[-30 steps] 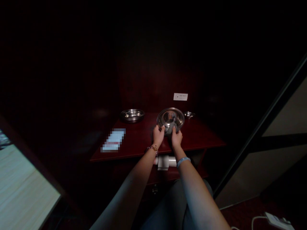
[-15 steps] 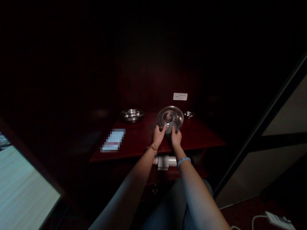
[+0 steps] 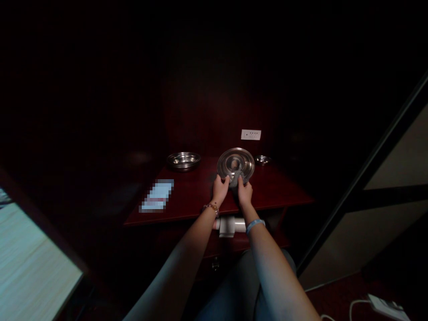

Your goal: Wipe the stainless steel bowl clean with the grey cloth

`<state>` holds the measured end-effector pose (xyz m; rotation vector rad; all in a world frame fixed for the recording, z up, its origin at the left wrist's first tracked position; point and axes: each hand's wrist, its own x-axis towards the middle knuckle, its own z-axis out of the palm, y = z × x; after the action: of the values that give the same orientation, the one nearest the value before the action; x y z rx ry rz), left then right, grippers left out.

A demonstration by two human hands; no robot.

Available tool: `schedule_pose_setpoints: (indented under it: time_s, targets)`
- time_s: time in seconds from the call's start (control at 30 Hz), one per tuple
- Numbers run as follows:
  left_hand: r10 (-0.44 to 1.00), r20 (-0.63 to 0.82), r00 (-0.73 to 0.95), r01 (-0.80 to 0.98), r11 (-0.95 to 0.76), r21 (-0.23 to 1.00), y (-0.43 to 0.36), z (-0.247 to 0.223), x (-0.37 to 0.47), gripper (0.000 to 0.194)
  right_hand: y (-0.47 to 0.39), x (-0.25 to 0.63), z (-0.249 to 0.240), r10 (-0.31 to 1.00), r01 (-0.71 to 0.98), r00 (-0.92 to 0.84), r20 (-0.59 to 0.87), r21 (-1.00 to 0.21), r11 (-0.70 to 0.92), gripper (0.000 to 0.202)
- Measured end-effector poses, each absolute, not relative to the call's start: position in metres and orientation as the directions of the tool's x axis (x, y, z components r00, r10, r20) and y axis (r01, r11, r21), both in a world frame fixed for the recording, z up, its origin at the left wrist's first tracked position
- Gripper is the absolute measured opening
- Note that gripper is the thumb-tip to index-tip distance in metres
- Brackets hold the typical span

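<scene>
A round, shiny metal plate (image 3: pixel 245 161) is tilted up above the dark red desk top, its ringed face towards me. My left hand (image 3: pixel 220 189) grips its lower left edge, thumb on the near side. At the lower right edge, my right hand (image 3: pixel 245 191) is closed on a crumpled grey cloth (image 3: pixel 238 177), which it presses against the plate. The fingers behind the rim are hidden. To the left on the desk stand several stacked metal dishes (image 3: pixel 183 162), and a small metal bowl (image 3: pixel 262 160) sits just right of the plate.
The red desk top (image 3: pixel 187 196) carries a blurred, pale flat item (image 3: pixel 158 196) at its left. A white socket panel (image 3: pixel 251 134) is on the back wall. Below the desk edge lies a white cylindrical thing (image 3: pixel 227 226). A light wood surface (image 3: pixel 30 263) stands at far left.
The grey cloth has shifted slightly on the plate's face, its top edge now nearer the plate's centre. Both hands keep their hold; the whole view moves very slightly.
</scene>
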<state>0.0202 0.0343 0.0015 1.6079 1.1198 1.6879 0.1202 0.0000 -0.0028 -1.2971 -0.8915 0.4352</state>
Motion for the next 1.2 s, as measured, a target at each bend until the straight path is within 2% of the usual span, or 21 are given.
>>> schedule_pose_setpoints:
  time_s: [0.3,0.53,0.87,1.03,1.2]
  targets:
    - [0.812,0.563,-0.153,0.177,-0.538,0.824,0.0338,0.0017,0.0174,0.019,0.0016,0.1204,-0.004,0.734,0.178,0.596,0.326,-0.945,0.275,0.047]
    - [0.823,0.518,-0.234,0.15,-0.496,0.855,0.0309,0.0068,0.015,0.024,0.0014,0.118,-0.0031,0.739,0.204,0.561,0.374,-0.927,0.314,0.043]
    - [0.856,0.516,-0.025,0.047,-0.515,0.856,0.0344,0.0015,0.0204,0.034,0.0054,0.1226,-0.0077,0.724,0.18,0.618,0.307,-0.951,0.25,0.051]
    - [0.835,0.549,-0.038,0.139,-0.539,0.831,0.0348,0.001,0.0216,0.034,0.0071,0.1224,-0.0081,0.749,0.169,0.595,0.292,-0.956,0.239,0.056]
    - [0.833,0.553,-0.027,0.121,-0.546,0.829,0.0334,0.0027,0.0223,0.027,0.0056,0.1219,-0.007,0.753,0.18,0.587,0.298,-0.955,0.237,0.052]
